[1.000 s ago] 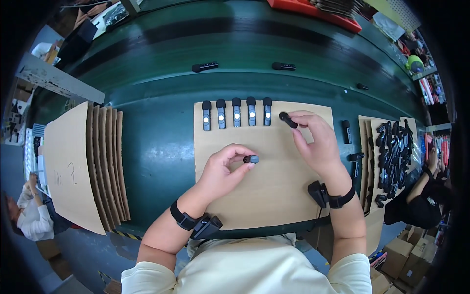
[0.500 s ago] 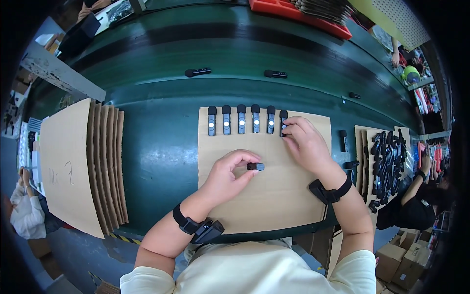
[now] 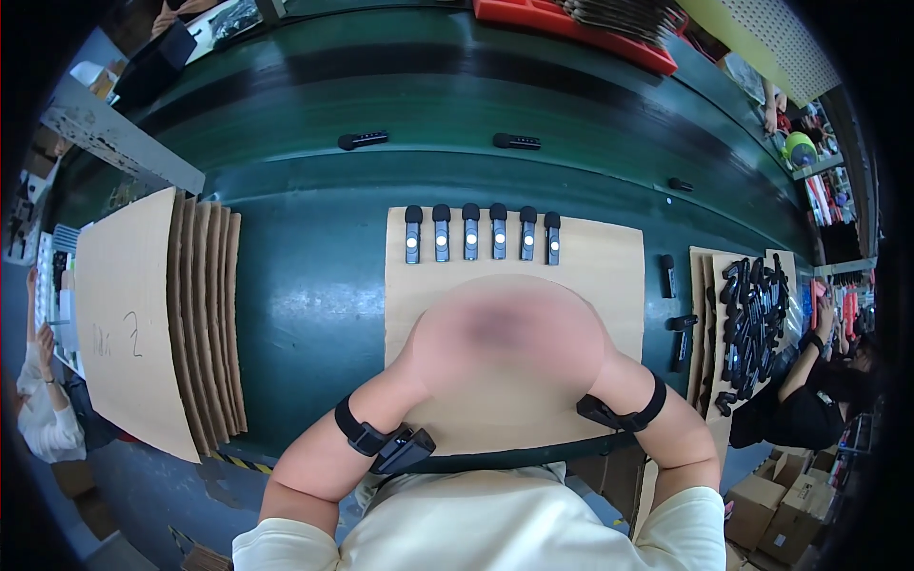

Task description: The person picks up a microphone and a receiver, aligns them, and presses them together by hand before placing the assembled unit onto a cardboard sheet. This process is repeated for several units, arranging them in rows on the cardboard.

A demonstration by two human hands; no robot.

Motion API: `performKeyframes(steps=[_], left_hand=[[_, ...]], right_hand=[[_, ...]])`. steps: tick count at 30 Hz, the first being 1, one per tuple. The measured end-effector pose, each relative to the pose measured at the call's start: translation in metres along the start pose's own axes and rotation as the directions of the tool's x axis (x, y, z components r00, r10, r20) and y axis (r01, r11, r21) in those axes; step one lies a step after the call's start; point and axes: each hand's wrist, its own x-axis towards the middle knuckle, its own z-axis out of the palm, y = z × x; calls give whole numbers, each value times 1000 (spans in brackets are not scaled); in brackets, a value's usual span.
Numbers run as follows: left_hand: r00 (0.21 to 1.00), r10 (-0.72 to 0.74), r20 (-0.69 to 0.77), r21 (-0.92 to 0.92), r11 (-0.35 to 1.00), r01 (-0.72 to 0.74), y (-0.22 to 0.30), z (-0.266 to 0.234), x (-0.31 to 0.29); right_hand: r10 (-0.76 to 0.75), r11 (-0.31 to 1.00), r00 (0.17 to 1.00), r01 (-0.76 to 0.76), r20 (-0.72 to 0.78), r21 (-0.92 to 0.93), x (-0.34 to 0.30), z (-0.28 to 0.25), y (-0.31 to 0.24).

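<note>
My left hand and my right hand are together over the middle of a flat cardboard sheet. Both are smeared, so their fingers cannot be made out. Between them is a dark blurred patch, whose shape does not show. Along the sheet's far edge lies a row of several small black clip-on microphones, each with a dark foam tip pointing away from me and a round white spot on its body. The rightmost microphone lies free of my hand.
Stacked cardboard sheets stand at left. At right, a pile of black microphones lies on cardboard, with loose microphones beside it. Others, including one microphone, lie on the green belt. A red tray is beyond; co-workers sit either side.
My right hand has left the rightmost microphone and come down and left to meet my left hand, which held a small dark microphone. The microphones on the belt have shifted left.
</note>
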Motion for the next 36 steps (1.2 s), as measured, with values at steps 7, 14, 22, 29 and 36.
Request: performKeyframes(steps=[7, 14, 22, 29, 36], left_hand=[[998, 35, -56, 56, 998, -32, 2, 0, -1], [996, 92, -1, 165, 982, -90, 3, -2, 2], [994, 110, -7, 273, 956, -104, 10, -4, 1], [994, 109, -10, 259, 960, -103, 10, -2, 3], [986, 163, -28, 270, 951, -150, 7, -3, 1]], right_hand=[[264, 942, 964, -251, -31, 221, -4, -26, 14], [121, 948, 973, -172, -196, -269, -17, -49, 57], [189, 903, 982, -173, 3, -394, -23, -40, 52], [198, 882, 979, -196, -39, -428, -13, -41, 71], [112, 893, 993, -93, 19, -440, 24, -57, 44]])
